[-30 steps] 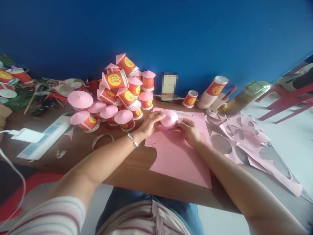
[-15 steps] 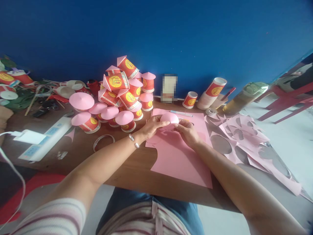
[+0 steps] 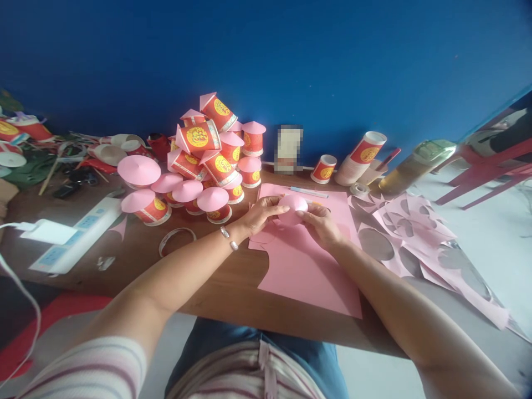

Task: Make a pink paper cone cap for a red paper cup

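Note:
Between my two hands is a shallow pink paper cone, held above a pink paper sheet on the table. My left hand pinches the cone's left edge, thumb on top and fingers beneath. On the opposite edge my right hand grips it with thumb and fingers. Behind the cone a pen lies across the sheet. Left of my hands, red paper cups topped with similar pink cones are piled up, some standing and some on their sides.
Pink paper offcuts with round holes cover the right side. A cup stack, a single cup, a tape roll and a bottle stand along the back. A power strip and a white ring lie left.
The cone has turned or tilted slightly between my fingers, its lit side now facing more to the right. Both hands keep their hold, and the view has shifted a little.

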`<action>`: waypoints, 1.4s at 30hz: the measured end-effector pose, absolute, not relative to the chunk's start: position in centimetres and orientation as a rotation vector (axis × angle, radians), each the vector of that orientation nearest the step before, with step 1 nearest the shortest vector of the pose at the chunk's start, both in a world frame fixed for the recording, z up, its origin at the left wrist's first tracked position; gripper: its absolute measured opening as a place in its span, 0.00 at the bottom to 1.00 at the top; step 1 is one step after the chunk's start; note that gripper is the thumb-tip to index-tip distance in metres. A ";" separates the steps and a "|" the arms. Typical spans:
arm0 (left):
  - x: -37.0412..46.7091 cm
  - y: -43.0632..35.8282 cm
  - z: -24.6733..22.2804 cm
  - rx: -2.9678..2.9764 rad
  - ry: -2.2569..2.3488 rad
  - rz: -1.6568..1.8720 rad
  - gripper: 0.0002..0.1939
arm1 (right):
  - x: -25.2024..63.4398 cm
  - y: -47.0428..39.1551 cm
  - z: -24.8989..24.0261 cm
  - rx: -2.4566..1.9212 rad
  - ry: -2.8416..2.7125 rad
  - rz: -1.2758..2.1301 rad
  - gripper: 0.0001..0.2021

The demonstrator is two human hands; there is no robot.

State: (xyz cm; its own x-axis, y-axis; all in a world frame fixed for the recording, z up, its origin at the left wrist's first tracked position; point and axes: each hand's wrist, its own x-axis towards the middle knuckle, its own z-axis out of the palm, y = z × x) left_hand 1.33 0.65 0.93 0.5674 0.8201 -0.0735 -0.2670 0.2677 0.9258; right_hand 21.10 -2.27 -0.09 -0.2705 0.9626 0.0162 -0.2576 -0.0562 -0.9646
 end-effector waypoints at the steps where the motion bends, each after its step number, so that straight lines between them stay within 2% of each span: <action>1: 1.3 0.7 0.9 1.052 0.621 0.799 0.22 | 21.1 -2.3 -0.1 -0.874 -1.190 1.539 0.15; 14: 1.4 0.6 0.7 1.095 0.589 0.814 0.20 | 21.1 -2.3 0.2 -0.890 -1.190 1.554 0.16; 19: 1.6 0.9 0.4 1.054 0.568 0.868 0.18 | 21.3 -2.2 0.0 -0.885 -1.189 1.518 0.20; 22: 1.7 1.2 0.2 0.937 0.556 0.949 0.19 | 21.8 -2.1 -0.2 -0.990 -1.283 1.272 0.20; 26: 1.7 1.5 0.2 0.761 0.586 1.103 0.17 | 22.7 -1.6 -1.3 -1.321 -1.846 0.461 0.21; 27: 1.7 1.6 0.2 0.736 0.593 1.111 0.17 | 22.8 -1.4 -1.7 -1.337 -1.922 0.362 0.19; 31: 1.7 1.7 0.1 0.717 0.620 1.124 0.18 | 22.7 -1.1 -2.8 -1.319 -2.089 0.157 0.14; 42: 1.6 2.0 -0.8 0.774 0.677 1.185 0.20 | 22.8 -0.9 -3.6 -1.269 -2.233 0.037 0.15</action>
